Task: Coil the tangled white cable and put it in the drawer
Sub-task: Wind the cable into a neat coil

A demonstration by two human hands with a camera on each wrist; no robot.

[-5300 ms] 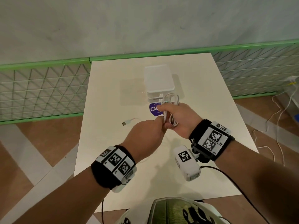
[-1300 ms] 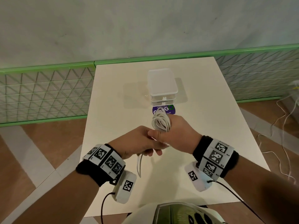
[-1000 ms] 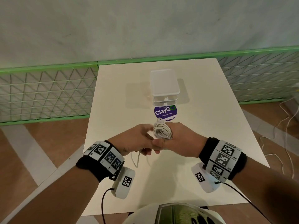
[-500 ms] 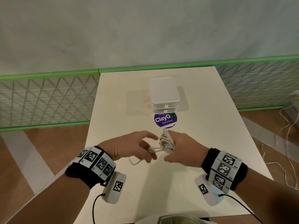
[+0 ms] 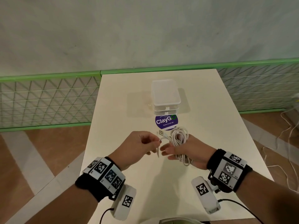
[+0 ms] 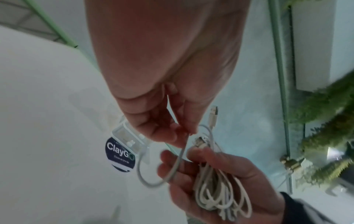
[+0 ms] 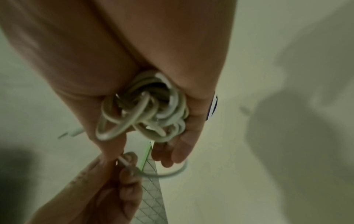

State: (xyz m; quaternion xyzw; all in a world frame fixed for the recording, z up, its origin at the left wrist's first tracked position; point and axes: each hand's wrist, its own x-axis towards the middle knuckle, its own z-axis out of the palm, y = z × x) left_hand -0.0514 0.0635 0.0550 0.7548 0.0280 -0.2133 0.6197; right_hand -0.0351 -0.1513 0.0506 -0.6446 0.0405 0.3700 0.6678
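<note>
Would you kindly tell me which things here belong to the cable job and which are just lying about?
Job:
- cable, coiled in the right hand
- its loose end, pinched by the left hand
- drawer box, both drawers closed

Lying about:
- ClayGo sticker on the table
- floor cables
- green fence

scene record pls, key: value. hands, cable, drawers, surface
left hand: pinches the cable's loose end near the plug
right hand: holds the coiled white cable in its palm
plug: free, sticking out above the left fingers
drawer box: small white stack at the table's middle, both drawers look closed
sticker: round, purple, in front of the box
table: white
task state: coil nearly done, not yet in a drawer
</note>
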